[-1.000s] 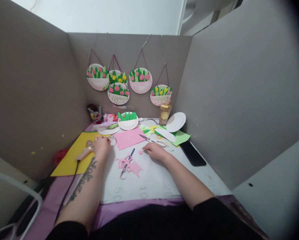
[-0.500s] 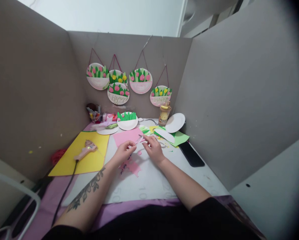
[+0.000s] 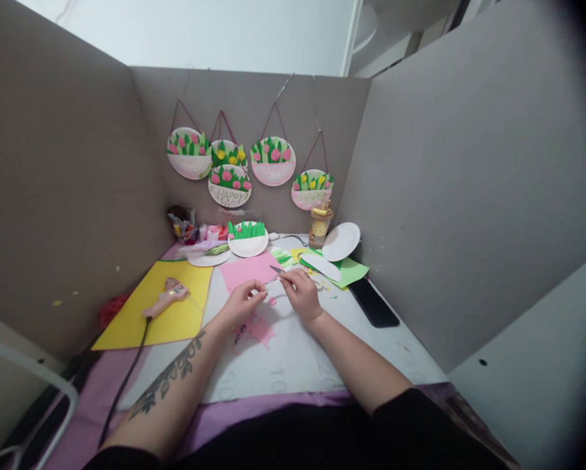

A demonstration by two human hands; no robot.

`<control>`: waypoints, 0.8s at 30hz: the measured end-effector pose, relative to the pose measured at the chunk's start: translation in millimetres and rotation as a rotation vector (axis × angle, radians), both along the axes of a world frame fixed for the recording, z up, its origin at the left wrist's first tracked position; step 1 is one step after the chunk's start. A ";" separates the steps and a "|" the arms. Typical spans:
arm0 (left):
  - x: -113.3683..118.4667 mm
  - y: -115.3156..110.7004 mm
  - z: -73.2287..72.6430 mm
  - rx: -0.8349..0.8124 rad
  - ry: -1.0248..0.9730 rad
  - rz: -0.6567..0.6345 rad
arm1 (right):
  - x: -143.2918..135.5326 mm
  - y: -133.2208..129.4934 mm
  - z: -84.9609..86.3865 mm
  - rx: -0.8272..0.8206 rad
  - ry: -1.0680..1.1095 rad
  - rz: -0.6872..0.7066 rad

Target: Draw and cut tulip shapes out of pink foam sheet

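Observation:
My right hand (image 3: 301, 294) is closed around scissors (image 3: 276, 269); only their dark, pointed blades show past my fingers, aimed left over a pink paper sheet (image 3: 248, 269). To the left, my left hand (image 3: 246, 300) has its thumb and fingertips pinched together; whatever is between them is too small to make out. Below and between the hands lies a small pink paper piece (image 3: 272, 301). Under my left wrist is a pink paper scrap (image 3: 260, 331) with cut-out edges, partly hidden by the arm.
A hot glue gun (image 3: 168, 297) rests on yellow paper (image 3: 126, 320) at left. A phone (image 3: 374, 303) lies right. Behind are a paper plate with green paper grass (image 3: 248, 245), blank plates (image 3: 341, 241), green paper (image 3: 354, 271) and a cup (image 3: 319, 228). Decorated plates (image 3: 273, 171) hang on the partition.
The scissor blades, spread apart near my left fingertips before, now appear together. My hands have drawn slightly apart. The whole view has shifted a little.

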State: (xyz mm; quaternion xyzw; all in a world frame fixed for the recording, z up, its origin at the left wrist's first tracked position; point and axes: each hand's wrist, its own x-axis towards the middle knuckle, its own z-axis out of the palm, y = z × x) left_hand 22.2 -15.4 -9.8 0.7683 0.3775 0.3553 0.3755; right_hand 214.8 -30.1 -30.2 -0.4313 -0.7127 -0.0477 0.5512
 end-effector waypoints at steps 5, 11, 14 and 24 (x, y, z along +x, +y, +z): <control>2.8 -1.3 -1.4 -0.077 -0.053 0.005 | -4.5 -1.5 -1.2 0.020 -0.088 0.047; 5.4 -7.0 3.7 -0.156 -0.106 -0.036 | -5.6 -0.2 -2.9 -0.072 -0.093 0.081; 4.1 -6.7 4.7 -0.124 -0.092 -0.043 | 0.3 3.8 -2.9 -0.087 0.068 0.061; 4.6 -4.2 1.7 -0.004 -0.018 0.029 | -2.2 -3.6 0.4 -0.024 -0.058 0.012</control>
